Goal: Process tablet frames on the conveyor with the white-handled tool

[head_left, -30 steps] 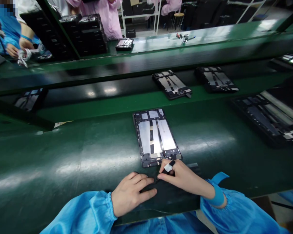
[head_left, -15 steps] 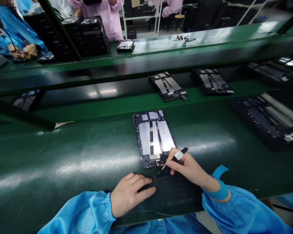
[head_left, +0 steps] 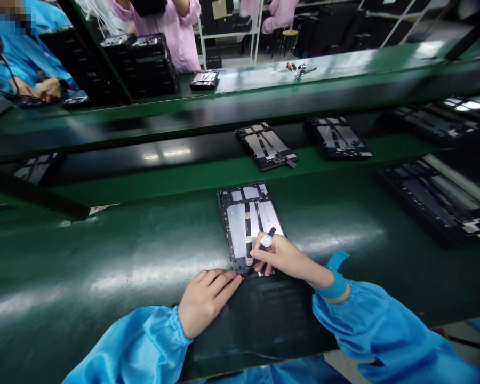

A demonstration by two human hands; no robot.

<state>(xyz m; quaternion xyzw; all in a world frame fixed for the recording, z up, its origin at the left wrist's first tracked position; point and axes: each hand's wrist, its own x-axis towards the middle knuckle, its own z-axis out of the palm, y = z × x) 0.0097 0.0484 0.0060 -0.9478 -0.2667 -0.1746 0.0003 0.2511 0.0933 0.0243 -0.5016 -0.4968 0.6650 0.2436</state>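
Observation:
A black-framed tablet housing [head_left: 237, 229] lies on the green bench, its silver plates facing up. My right hand [head_left: 282, 258] holds a slim black pen-like tool [head_left: 267, 237] with a white band, its tip at the housing's lower edge. The tip itself is partly hidden by my fingers. My left hand [head_left: 208, 301] rests flat on a dark mat [head_left: 280, 314], with its fingertips at the housing's lower left corner. Blue sleeves cover both my arms, and a blue wrist strap [head_left: 336, 282] circles my right wrist.
Two more tablet housings [head_left: 266, 146] lie on a green belt [head_left: 208, 173] beyond. A dark tray of housings [head_left: 436, 200] sits at right. Stacked black trays [head_left: 146, 64] and small tools [head_left: 300, 69] stand on the far bench, with co-workers in pink and blue behind.
My right hand has moved left and down onto the housing's lower edge, and my left hand has slid up to its corner. The housings on the far belt have shifted left.

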